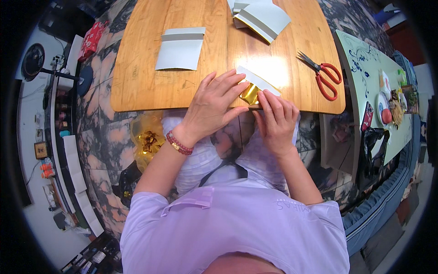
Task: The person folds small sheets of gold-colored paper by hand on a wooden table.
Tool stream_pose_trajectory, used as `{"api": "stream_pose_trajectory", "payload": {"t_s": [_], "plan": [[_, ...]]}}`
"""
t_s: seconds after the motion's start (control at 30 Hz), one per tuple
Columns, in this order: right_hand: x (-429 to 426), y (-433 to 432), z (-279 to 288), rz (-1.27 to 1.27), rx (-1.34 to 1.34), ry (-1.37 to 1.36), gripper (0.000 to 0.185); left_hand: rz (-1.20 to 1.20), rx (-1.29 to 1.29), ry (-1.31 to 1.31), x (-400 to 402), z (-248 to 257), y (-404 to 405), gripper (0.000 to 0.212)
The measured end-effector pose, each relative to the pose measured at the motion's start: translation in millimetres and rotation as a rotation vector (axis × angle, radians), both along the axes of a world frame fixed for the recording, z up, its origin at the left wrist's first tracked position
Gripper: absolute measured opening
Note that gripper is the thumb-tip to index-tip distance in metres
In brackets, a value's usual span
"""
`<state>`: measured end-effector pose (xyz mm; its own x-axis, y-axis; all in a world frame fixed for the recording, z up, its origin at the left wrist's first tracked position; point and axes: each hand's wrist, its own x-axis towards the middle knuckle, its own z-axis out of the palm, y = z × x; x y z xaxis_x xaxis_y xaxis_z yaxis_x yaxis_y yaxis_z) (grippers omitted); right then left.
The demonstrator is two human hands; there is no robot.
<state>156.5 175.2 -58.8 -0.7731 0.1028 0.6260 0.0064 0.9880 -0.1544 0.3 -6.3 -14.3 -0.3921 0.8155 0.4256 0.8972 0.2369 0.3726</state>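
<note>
A small folded piece of gold foil paper (249, 94) with a white-backed strip (259, 81) along its far side lies at the table's near edge. My left hand (216, 99) rests on its left part, fingertips on the paper, thumb apart and holding nothing. The fingers of my right hand (276, 120) grip the paper's right side, the thumb partly hidden below the edge. Left of them lies a pale sheet with a folded top band (180, 51). A pile of similar folded sheets (263, 20), with yellow edges, sits farther off.
Scissors with red handles (325, 77) lie partly spread at the right of the wooden table (143, 78). Below its left edge, a translucent yellow bag (150, 142) contains gold foil pieces. At right stands a patterned pale table (362, 65) bearing a phone (367, 116) and a black plastic bag (373, 147).
</note>
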Motion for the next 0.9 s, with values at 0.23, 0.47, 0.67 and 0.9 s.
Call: {"api": "stream_pose_trajectory", "payload": {"t_s": [0.23, 0.47, 0.67, 0.9], "plan": [[7.7, 17.8, 6.2, 0.104, -0.071, 0.005, 0.051, 0.092, 0.037, 0.097, 32.2, -14.9, -5.6, 0.053], [-0.7, 24.8, 29.8, 0.176, -0.216, -0.027, 0.033, 0.088, 0.138, -0.058, 25.4, -2.6, 8.4, 0.028], [-13.7, 35.3, 41.3, 0.203, -0.378, -0.101, 0.018, 0.047, 0.099, -0.176, 8.7, 2.8, 11.0, 0.02], [-23.2, 53.7, 51.4, 0.241, -0.405, -0.201, 0.014, 0.013, 0.04, -0.217, -6.6, 10.7, 15.6, 0.013]]}}
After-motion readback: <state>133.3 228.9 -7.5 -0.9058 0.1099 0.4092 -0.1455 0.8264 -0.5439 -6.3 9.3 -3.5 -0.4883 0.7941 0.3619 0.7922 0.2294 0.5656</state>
